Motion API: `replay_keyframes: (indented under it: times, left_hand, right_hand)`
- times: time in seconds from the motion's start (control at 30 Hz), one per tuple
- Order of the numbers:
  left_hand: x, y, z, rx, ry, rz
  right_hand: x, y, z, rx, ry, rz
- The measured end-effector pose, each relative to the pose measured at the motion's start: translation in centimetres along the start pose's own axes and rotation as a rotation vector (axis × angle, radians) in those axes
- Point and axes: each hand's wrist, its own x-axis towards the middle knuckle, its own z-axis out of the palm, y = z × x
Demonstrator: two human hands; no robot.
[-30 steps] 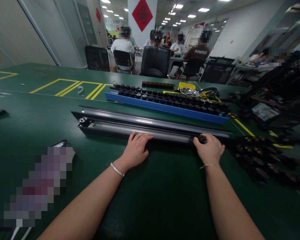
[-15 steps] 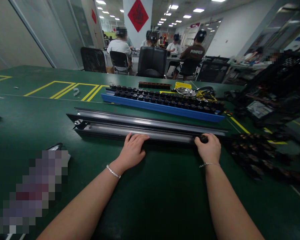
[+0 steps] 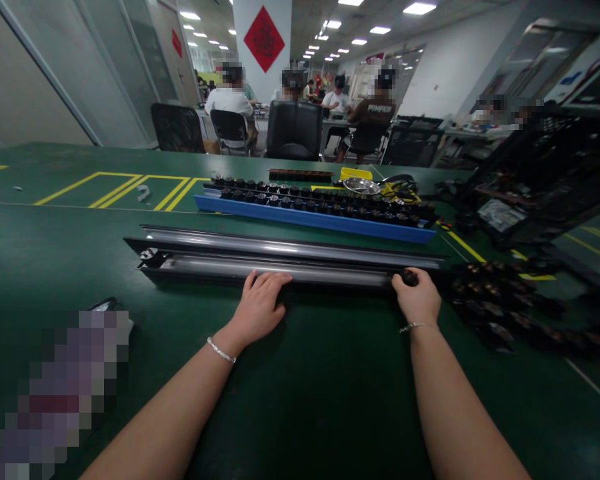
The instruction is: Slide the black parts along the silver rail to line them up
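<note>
A long dark rail with a shiny metal channel (image 3: 290, 257) lies across the green table in front of me. My left hand (image 3: 260, 308) rests on its near edge around the middle, fingers stretched flat over it. My right hand (image 3: 419, 298) is at the rail's right end, fingers curled around a small black round part (image 3: 409, 277) that sits against the channel. A heap of similar small black parts (image 3: 500, 303) lies just right of that hand.
Behind the rail, a blue tray (image 3: 320, 221) carries rows of black parts. A metal bowl (image 3: 361, 186) and a yellow box (image 3: 356, 174) stand further back. Dark crates (image 3: 540, 180) are at the right. Several people sit at desks in the background.
Only the view has shifted slightly; both hands stay on the rail in the same places.
</note>
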Motion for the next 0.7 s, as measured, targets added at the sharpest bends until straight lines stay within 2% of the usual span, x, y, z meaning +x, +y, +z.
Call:
replay_keyframes:
  times: [0.43,0.7]
  left_hand:
    - [0.01,0.01,0.0,-0.002,-0.001,-0.002]
    - [0.05,-0.02,-0.03,0.002,-0.002,-0.004]
  right_hand:
    - [0.53,0.53,-0.57,-0.006,0.044,0.089]
    - [0.73,1.01,-0.65,0.026,0.066,0.068]
